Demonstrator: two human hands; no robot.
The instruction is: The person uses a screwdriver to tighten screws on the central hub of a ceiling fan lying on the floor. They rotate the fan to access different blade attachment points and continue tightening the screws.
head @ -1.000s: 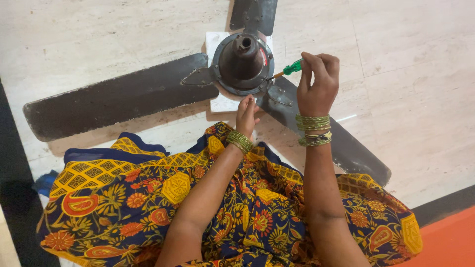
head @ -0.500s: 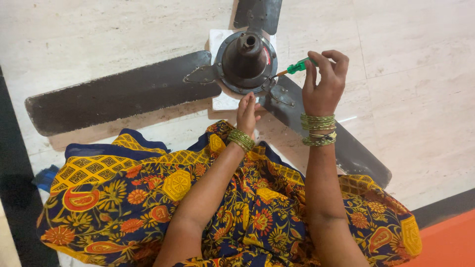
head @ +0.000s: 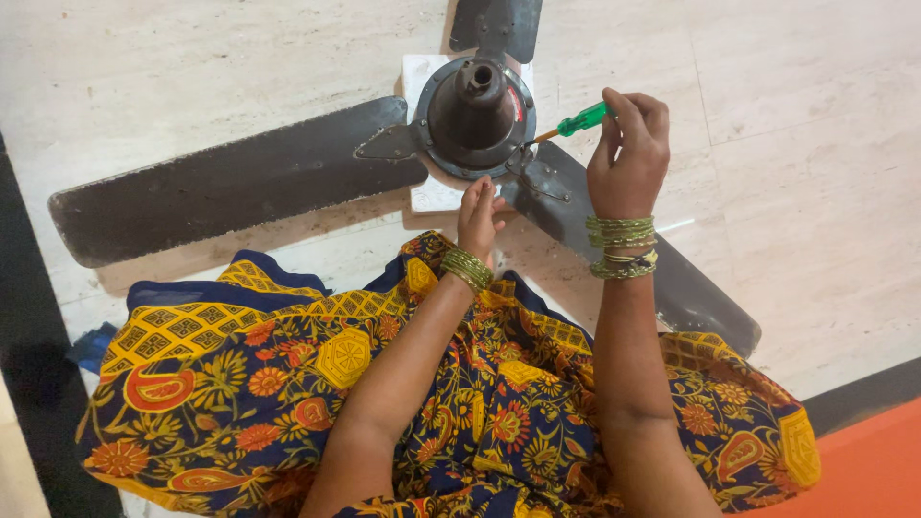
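A dark ceiling fan lies on the floor, its round motor housing facing up. My right hand grips a green-handled screwdriver, whose tip touches the housing's right rim. My left hand rests with its fingertips against the housing's near edge, holding nothing. A long blade runs to the left, another blade runs toward the lower right under my right wrist, and a third blade points away at the top. Both wrists wear green and gold bangles.
A white sheet lies under the fan's housing on the pale stone floor. My lap is covered by a yellow, blue and orange patterned cloth. A black floor strip runs along the left, and an orange surface shows at the lower right.
The view has shifted slightly, so the fan sits a little higher in frame. My right hand has kept the screwdriver at the housing rim and rose a little; the left hand stayed put.
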